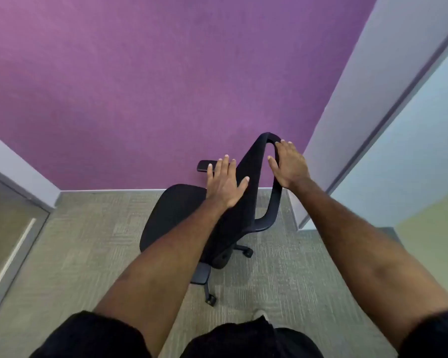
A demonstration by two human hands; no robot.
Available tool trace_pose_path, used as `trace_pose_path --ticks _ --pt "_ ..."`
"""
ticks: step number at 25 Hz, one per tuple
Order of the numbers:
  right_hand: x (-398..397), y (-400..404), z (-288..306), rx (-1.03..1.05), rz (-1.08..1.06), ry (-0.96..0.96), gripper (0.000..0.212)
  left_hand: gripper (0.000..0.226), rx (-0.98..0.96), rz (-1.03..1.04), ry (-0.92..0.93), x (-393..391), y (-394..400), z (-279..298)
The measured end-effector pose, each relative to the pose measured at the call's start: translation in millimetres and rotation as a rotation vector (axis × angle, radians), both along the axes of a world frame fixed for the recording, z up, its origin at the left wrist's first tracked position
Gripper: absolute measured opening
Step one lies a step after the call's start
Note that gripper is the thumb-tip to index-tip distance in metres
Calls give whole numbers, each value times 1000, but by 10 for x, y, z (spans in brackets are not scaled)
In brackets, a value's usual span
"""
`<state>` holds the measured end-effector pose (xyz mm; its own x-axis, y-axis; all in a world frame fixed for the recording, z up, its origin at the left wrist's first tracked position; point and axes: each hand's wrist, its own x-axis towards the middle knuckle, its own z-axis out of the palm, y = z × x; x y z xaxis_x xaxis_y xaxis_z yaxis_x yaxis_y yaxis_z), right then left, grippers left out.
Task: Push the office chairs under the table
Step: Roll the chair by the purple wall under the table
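Note:
A black office chair (176,215) stands on the carpet close to the purple wall, its seat to the left and its backrest (246,202) turned toward me. My left hand (224,183) lies flat on the backrest's left face with the fingers spread. My right hand (289,165) rests over the backrest's outer frame near its top; its fingers are extended and the thumb points into the gap. Neither hand is closed around the chair. One armrest (204,166) sticks out behind my left hand. No table is in view.
The purple wall (166,86) is right behind the chair. A pale wall corner (334,151) juts in at the right, and a glass door frame (16,228) stands at the left. Grey-green carpet (88,241) surrounds the chair's wheeled base (212,298).

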<state>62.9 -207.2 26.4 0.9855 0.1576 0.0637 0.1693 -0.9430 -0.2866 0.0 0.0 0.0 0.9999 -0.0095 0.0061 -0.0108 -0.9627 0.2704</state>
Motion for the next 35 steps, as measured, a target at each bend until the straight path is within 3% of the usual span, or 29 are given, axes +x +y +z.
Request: trace_pose_path --ticks 3,7,14,20,25,31,35 --pt "226 -120 -136 -19 70 144 67 88 -172 -29 226 3 -481 -102" --pt "507 -160 -264 -4 170 211 65 112 -415 56 378 -42 -924 -193" --pt "808 -123 -427 -85 240 202 64 104 -452 104 316 -270 -961 -390" --pt "713 -178 -545 -187 336 167 58 103 -445 47 321 -666 -625 -463" --pt "261 -236 -668 -116 459 127 53 100 -387 -12 344 -1139 -162 -383" --pt "-371 -209 -725 -123 610 21 75 96 -135 44 258 -1679 401 -353" --pt "-674 -69 -732 -83 672 85 96 103 -13 58 238 -1907 836 -328"
